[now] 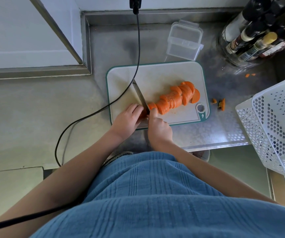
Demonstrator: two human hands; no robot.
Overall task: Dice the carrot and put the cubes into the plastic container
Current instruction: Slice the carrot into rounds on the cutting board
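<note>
Fingers (135, 109): those of the left hand (126, 121) are curling down over the uncut end of the carrot, pressing it onto the cutting board; those of the right hand (159, 127) are clenching round the knife handle, which is lying hidden inside the fist.
Knife (139, 96): its blade is pointing toward 11 o'clock from the right hand and is standing in the carrot just beside the left fingertips.
Carrot (171, 100): it is lying across the cutting board, running from the hands toward 2 o'clock; most of it is sitting as a row of round slices leaning on one another, with one flat slice at the far end.
Cutting board (155, 74): white with a teal rim, it is resting on the metal counter (207, 134) straight ahead of the person.
Plastic container (183, 40): clear, its lid off, it is standing at 12 o'clock of the board, just beyond the far edge; no carrot is showing inside it.
Scraps (219, 103): a few orange bits are lying on the counter at 3 o'clock of the board, and two more farther off toward 2 o'clock.
Basket (275, 124): a white perforated basket is sitting tilted at the counter's 3 o'clock edge.
Bottles (255, 31): a cluster of sauce bottles is standing at 1 o'clock.
Cable (138, 48): a black cable is hanging across the board's left side.
</note>
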